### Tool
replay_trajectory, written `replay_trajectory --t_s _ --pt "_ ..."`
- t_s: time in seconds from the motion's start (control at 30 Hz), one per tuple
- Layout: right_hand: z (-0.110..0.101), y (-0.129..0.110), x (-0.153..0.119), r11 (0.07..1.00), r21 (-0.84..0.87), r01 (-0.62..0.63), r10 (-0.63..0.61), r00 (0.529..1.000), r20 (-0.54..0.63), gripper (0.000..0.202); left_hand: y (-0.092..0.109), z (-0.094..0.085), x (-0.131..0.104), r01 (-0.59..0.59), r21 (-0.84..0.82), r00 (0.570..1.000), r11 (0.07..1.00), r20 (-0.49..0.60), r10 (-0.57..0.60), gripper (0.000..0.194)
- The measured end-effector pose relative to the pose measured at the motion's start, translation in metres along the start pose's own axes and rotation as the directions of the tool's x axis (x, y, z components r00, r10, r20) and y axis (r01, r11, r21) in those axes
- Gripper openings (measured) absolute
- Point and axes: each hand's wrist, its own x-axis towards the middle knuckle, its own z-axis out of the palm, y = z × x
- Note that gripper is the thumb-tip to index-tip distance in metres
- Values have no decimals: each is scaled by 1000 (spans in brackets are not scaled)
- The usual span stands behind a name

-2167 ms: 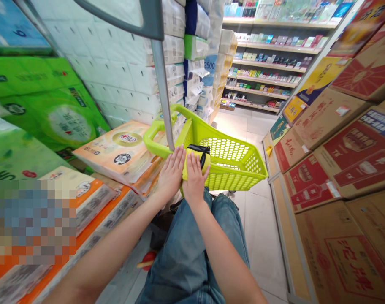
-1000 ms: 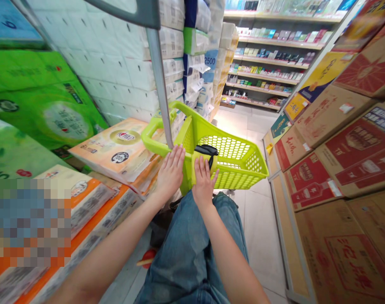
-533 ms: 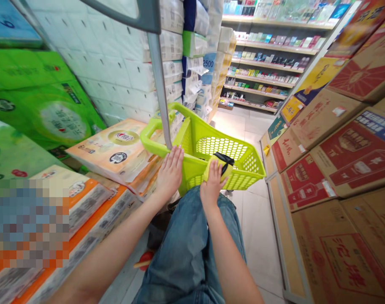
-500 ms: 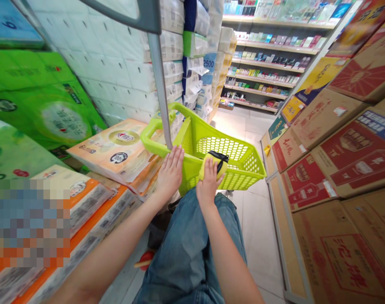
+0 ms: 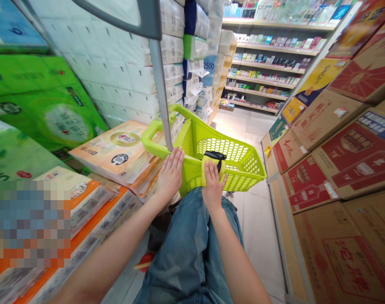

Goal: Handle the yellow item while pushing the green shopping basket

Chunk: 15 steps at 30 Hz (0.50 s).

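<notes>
A lime-green shopping basket with perforated sides and a long pull handle stands in front of my knees. My left hand lies flat on the basket's near rim, beside the foot of the handle, fingers stretched out and holding nothing. Over the near rim, further right, is a folded yellow cloth-like piece with black parts. My right hand presses it against the rim; the thumb is apart and the fingers lie over its yellow side. What lies beneath those fingers is hidden.
Tissue packs and green cartons are stacked on the left, white paper packs behind them. Cardboard boxes line the right. Shelves of small goods close the aisle. A red object lies on the floor.
My right hand has shifted slightly with the yellow and black piece on the rim, its thumb now further from the fingers. My left hand has stayed in place.
</notes>
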Motion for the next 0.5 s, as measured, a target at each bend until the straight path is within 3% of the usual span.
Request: replay_trajectory --t_s 0.17,0.27,0.4,0.5 --pt "3 42 -14 988 -53 -147 144 989 -43 93 2 -2 0 12 -5 1000 1000 20 -12 78" --pt "4 51 -17 979 -21 -202 200 978 -63 93 1 -2 0 12 -13 1000 1000 19 -12 80" --pt "4 24 -7 968 71 -240 243 969 -47 94 0 -1 0 3 -6 1000 1000 6 -3 78" --pt "2 -20 4 984 116 -134 135 991 0 96 -1 0 0 0 15 1000 1000 -3 0 72"
